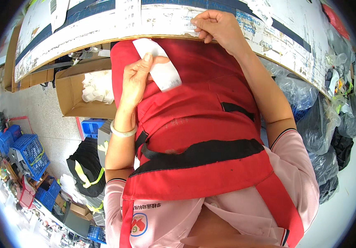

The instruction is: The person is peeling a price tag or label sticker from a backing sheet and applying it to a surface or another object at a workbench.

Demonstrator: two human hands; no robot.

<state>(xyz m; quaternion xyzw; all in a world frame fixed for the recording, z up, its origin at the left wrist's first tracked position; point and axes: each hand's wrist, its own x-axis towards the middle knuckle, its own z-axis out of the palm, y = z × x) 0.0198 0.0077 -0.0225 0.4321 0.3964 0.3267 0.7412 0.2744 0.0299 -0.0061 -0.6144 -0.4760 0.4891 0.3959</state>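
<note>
My left hand (137, 78) is closed on a strip of white labels (163, 71), pinched between thumb and fingers in front of my red apron (198, 103). Small dark print shows near the strip's lower end. Farther up and to the right, my right hand (222, 31) is closed in a pinch above the front edge of the worktable (91, 40). At its fingertips is a small white label (189, 25) with dark print, hard to tell from the white, scuffed tabletop behind it.
Below the table's left part stands a cardboard box (72, 93) with crumpled white paper (97, 87). Blue crates (31, 153) and a black stack with yellow-green straps (87, 165) are on the left. Filled plastic bags (313, 124) crowd the right side.
</note>
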